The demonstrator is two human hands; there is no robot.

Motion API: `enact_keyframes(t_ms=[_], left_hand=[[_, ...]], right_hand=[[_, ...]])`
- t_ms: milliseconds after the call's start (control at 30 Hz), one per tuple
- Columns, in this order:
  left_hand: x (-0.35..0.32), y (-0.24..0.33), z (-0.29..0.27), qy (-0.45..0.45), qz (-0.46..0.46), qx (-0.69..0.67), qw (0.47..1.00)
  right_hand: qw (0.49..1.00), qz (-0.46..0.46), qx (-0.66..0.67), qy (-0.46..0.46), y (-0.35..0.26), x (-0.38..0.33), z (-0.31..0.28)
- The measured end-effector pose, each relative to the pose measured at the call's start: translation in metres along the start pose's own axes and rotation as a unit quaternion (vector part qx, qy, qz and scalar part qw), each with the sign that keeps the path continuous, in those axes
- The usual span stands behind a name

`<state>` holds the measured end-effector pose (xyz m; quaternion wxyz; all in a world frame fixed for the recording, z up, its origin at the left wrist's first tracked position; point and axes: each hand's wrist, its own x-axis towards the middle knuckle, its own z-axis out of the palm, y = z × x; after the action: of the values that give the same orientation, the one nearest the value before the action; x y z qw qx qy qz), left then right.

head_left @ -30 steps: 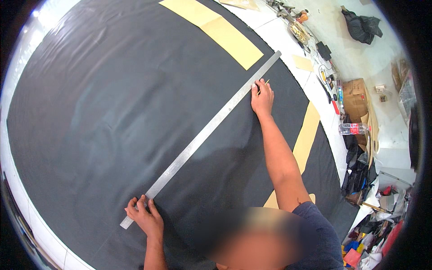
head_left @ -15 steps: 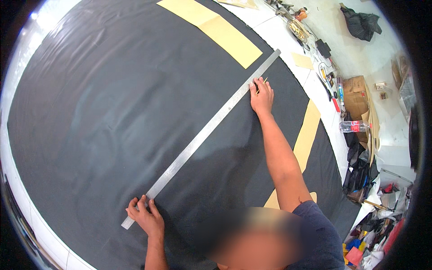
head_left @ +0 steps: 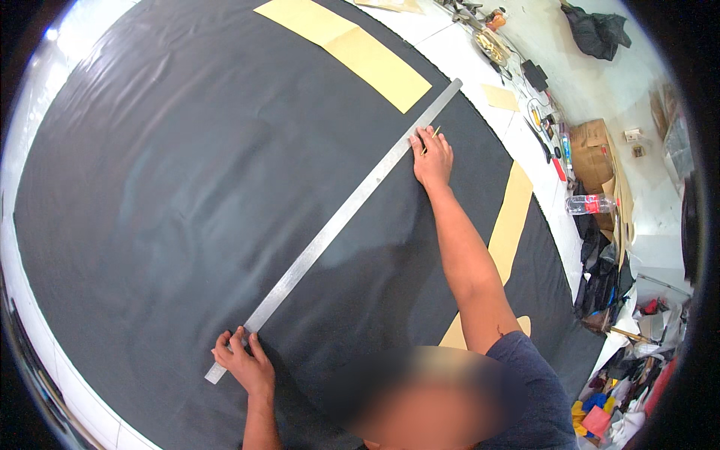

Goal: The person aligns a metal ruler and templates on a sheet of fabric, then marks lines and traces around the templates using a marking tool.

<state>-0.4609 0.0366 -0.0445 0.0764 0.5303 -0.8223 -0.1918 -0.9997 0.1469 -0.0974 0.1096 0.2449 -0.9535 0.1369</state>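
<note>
Nearest me, my left hand (head_left: pixel 244 365) presses flat, fingers spread, on the near end of a long metal ruler (head_left: pixel 337 225). The ruler runs diagonally across black fabric (head_left: pixel 187 187) covering the surface. At its far part my right hand (head_left: pixel 433 158) rests beside it, fingers closed on a thin yellow marker (head_left: pixel 430 137), too small to identify. Tan paper strips (head_left: pixel 360 52) lie beyond. Clutter, a cardboard box (head_left: pixel 592 154) and a plastic bottle (head_left: pixel 592 204) crowd the right edge
</note>
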Motion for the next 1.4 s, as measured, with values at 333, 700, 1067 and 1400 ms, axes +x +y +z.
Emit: enact_keyframes(t_ms=[333,700,1067,1400], left_hand=[[0.001,0.001,-0.001,0.0,0.002,-0.01,1.0],[0.001,-0.001,-0.003,-0.001,-0.011,-0.013,1.0],[0.018,0.098,-0.002,-0.121,0.158,-0.111,0.974],[0.029,0.142,0.028,-0.18,0.205,-0.006,0.962]], right_hand=[[1.0,0.003,0.01,0.005,0.008,0.002,0.004],[1.0,-0.018,-0.009,0.004,0.001,-0.001,0.0],[0.858,-0.049,0.47,-0.202,-0.141,-0.102,-0.065],[0.817,-0.177,0.441,-0.326,-0.18,-0.146,-0.072]])
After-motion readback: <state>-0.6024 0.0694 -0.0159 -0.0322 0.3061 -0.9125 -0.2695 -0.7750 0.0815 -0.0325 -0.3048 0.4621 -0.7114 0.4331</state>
